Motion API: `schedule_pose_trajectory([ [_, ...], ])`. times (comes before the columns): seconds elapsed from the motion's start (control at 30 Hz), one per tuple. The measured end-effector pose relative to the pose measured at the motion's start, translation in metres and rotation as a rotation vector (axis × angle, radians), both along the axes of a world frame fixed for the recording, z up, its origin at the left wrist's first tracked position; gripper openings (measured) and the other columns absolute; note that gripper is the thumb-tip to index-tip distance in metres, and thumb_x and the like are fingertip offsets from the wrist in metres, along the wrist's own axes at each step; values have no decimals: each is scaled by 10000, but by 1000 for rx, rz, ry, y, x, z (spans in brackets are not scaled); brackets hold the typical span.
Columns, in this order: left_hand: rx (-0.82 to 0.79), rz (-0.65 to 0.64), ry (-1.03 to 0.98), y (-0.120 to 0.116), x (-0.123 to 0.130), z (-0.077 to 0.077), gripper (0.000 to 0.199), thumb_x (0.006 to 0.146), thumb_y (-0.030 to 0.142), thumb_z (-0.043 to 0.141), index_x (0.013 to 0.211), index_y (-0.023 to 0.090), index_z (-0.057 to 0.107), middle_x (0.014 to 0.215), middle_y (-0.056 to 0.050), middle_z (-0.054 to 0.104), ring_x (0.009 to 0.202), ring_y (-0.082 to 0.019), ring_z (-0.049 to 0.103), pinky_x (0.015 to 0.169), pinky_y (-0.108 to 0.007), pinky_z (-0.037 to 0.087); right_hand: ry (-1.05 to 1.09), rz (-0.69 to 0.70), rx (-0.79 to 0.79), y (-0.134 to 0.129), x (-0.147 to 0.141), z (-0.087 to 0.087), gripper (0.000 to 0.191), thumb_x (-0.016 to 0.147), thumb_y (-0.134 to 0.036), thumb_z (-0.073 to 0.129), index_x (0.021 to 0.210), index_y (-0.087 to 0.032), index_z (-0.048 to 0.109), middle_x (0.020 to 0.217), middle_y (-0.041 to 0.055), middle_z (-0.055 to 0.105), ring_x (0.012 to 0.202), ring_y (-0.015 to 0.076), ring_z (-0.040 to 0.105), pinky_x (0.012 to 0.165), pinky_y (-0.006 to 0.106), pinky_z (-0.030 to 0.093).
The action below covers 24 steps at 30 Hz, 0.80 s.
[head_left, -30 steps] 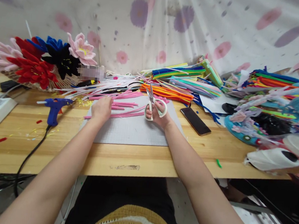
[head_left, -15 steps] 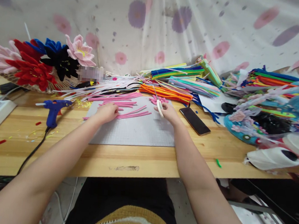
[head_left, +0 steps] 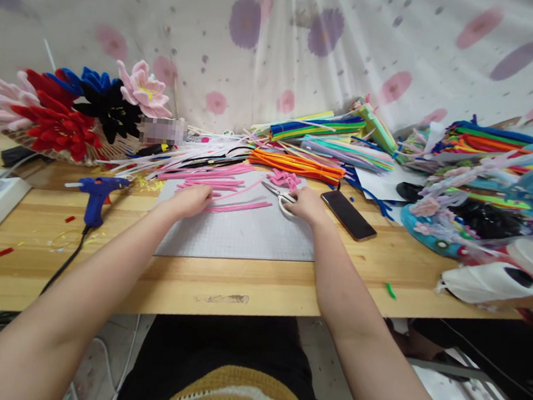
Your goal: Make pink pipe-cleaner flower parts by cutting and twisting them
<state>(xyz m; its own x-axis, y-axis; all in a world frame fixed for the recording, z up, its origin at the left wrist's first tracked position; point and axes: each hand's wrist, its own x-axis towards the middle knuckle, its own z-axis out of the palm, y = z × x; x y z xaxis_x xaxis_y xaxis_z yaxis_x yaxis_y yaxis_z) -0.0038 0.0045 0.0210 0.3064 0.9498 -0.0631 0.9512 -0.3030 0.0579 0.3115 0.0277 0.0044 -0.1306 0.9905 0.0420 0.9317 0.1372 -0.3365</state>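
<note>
On the grey cutting mat [head_left: 238,241], my left hand [head_left: 195,200] is closed over pink pipe cleaners [head_left: 244,208], whose ends stick out to its right. My right hand [head_left: 310,205] grips white-handled scissors [head_left: 286,208], with the blades pointing left toward those ends. Just behind the scissors lies a small heap of short pink pieces [head_left: 284,178]. More long pink pipe cleaners [head_left: 203,174] are spread along the mat's back left edge. My left fingertips are partly hidden.
A blue glue gun [head_left: 99,196] with a trailing cord lies at left, below fuzzy flowers [head_left: 61,127]. A phone [head_left: 349,214] rests right of the mat. Orange pipe cleaners [head_left: 295,165] and other coloured bundles line the back. A white roll [head_left: 489,283] lies at the right.
The scissors have swung from pointing away from me to pointing left, with their blades now in plain view. One pink pipe cleaner by my left hand has shifted upward; the left hand stays put.
</note>
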Motion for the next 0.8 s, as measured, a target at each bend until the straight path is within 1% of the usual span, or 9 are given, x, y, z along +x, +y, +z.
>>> schedule_pose_trajectory([
  [0.1,127,72,104,-2,1,3,250,879,260,337,1002,180,539,965,-110,642,852,-232,604,684,-309,414,104,-27,70,0,-3,2,278,681,-292,655,914,-141,633,979,151,569,933,271,517,816,381,380],
  [0.2,248,33,151,-5,3,5,267,897,243,309,1013,173,539,1025,-136,602,931,-250,577,718,-323,415,301,-19,311,-6,-20,11,257,797,-238,512,1030,-154,583,989,136,561,979,263,486,867,397,350],
  [0.27,331,-13,131,-7,6,4,280,904,243,298,994,165,551,1039,-152,579,985,-254,548,754,-328,410,370,146,395,-11,-41,17,271,843,-265,467,1073,-169,571,1000,128,561,1007,263,469,906,403,316],
  [0.33,390,-67,81,-9,10,2,288,909,269,304,975,160,562,1013,-157,573,995,-252,534,777,-330,404,322,309,347,-14,-63,21,307,810,-280,542,1099,-181,572,1008,128,567,1015,273,468,898,396,314],
  [0.43,471,-135,8,-11,13,0,298,910,317,326,943,163,579,963,-145,581,953,-241,541,766,-329,403,150,395,243,-13,-91,23,216,817,-291,544,977,-172,629,953,140,585,967,275,492,820,374,341],
  [0.53,555,-116,-36,-14,11,4,318,915,309,312,913,164,594,929,-130,601,898,-223,560,730,-317,406,20,354,261,-8,-101,25,230,872,-280,446,861,-160,642,927,132,605,947,249,514,759,334,350],
  [0.63,572,-21,-86,-18,3,10,299,901,315,354,995,155,588,968,-131,616,919,-230,571,713,-311,413,-39,320,366,-5,-99,31,241,886,-259,403,897,-153,620,977,118,612,941,223,529,724,301,349],
  [0.7,529,71,-122,-19,-4,11,306,891,331,376,1029,152,583,1003,-134,620,943,-245,574,710,-317,418,-5,277,429,-2,-94,35,237,892,-252,387,916,-146,598,980,116,614,926,209,535,716,290,348],
  [0.8,416,224,-301,-18,-9,10,309,894,338,364,921,154,611,930,-115,633,901,-244,591,699,-319,426,217,173,445,3,-90,36,211,888,-283,404,880,-151,569,895,86,620,838,181,548,686,274,352],
])
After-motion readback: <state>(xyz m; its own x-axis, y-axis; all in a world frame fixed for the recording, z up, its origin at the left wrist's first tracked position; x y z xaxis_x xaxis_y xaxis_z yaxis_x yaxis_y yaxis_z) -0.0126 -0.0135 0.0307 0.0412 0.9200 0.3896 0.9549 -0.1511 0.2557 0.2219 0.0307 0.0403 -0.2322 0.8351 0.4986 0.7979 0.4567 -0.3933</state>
